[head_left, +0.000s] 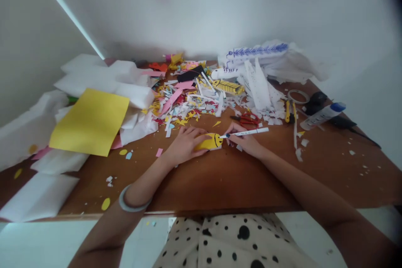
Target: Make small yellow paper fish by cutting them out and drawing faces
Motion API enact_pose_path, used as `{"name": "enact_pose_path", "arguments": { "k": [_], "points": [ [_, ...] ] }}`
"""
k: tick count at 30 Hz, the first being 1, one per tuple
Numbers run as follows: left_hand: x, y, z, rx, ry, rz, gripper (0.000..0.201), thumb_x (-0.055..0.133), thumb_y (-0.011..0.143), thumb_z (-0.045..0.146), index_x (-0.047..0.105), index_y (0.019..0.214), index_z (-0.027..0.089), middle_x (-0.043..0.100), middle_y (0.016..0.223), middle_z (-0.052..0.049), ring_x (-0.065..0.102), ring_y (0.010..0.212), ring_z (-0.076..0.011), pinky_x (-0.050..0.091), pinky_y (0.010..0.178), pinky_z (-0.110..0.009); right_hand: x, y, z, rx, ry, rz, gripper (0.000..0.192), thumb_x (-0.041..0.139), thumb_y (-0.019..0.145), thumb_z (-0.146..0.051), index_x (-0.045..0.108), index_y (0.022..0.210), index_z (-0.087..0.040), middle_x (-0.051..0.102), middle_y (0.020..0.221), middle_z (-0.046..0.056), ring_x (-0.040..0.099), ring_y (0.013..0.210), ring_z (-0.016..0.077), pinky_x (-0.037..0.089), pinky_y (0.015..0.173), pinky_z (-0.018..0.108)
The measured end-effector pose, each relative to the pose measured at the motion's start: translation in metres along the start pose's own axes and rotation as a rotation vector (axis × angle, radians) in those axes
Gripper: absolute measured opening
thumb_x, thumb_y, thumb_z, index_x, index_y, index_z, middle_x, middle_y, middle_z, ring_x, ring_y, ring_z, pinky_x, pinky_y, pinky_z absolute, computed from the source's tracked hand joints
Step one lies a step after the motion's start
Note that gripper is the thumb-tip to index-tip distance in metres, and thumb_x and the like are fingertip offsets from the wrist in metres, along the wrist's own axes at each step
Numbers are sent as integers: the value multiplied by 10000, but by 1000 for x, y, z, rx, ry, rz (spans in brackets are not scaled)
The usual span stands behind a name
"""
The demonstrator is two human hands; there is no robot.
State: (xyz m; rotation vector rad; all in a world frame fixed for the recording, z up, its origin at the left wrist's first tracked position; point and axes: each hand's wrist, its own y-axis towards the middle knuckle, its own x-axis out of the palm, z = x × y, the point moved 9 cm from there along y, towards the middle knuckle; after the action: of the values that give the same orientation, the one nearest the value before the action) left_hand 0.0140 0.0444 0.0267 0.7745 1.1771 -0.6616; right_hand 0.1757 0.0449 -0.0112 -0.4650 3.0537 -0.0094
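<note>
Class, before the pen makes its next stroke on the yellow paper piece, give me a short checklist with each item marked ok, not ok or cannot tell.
1. Left hand presses the yellow paper piece flat on the table: ok.
2. Right hand grips the pen: ok.
3. Pen tip meets the piece's end: ok.
4. Ink flowing: cannot tell.
5. Red scissors lie close behind the drawing hand: not ok.
6. Paper scraps lie apart from the piece: ok.
</note>
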Motion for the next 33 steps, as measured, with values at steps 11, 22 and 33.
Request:
{"name": "enact_pose_path", "arguments": {
  "k": [11, 22, 33],
  "points": [
    [1, 0, 2, 26, 12, -6, 337, 537, 935, 438, 605, 1236, 303, 591, 1301, -76, 531, 1150, -252, 315, 919, -405, 2, 0, -1, 22, -109, 7, 167, 573, 869, -372, 501, 860, -222, 595, 696, -34, 543, 597, 106, 450, 577, 245],
    [-2, 0, 7, 47, 41, 13, 338, 548, 934, 412, 607, 1242, 287, 600, 1271, -88, 535, 1104, -254, 329, 891, -397, 1, 0, 0, 35, -35, -9, 208, 590, 861, -401, 490, 837, -221, 586, 664, -41, 518, 565, 97, 423, 548, 233],
    [-2, -1, 8, 53, 67, 4, 351, 521, 948, 411, 582, 1274, 298, 587, 1289, -90, 528, 1101, -258, 329, 881, -403, 1, 1, 1, 21, -26, -25, 277, 600, 854, -477, 492, 828, -223, 590, 638, -36, 518, 554, 105, 427, 533, 241]
  ]
}}
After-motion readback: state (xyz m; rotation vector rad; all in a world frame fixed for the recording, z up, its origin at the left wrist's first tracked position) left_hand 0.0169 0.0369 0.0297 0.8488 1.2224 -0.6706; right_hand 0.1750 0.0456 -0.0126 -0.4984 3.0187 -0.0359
